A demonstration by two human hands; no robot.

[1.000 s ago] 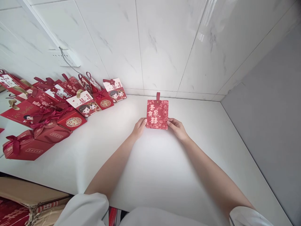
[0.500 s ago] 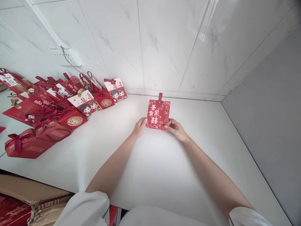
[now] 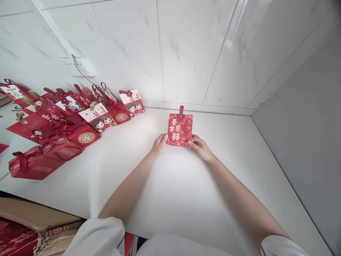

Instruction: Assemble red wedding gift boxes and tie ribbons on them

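Note:
Between my two hands a red gift box (image 3: 180, 130) with pale lettering and a flower pattern stands upright on the white table (image 3: 170, 199). A dark red ribbon loop (image 3: 181, 110) sticks up from its top edge. My left hand (image 3: 160, 144) is closed at the box's lower left edge, thumb showing in front. At the lower right corner, my right hand (image 3: 200, 146) pinches the box, its thumb on the front face. The fingers behind the box are partly hidden.
On the left of the table several red and white gift boxes (image 3: 86, 137) with ribbons stand close together. A wall socket (image 3: 80, 67) with a grey cable is behind them. An open cardboard box (image 3: 23, 213) sits below the table's front left edge. A grey panel (image 3: 306, 124) borders the right side.
The view has shifted slightly, so the boxes on the left appear a little further right. Both hands keep their grip on the red gift box, which has barely moved.

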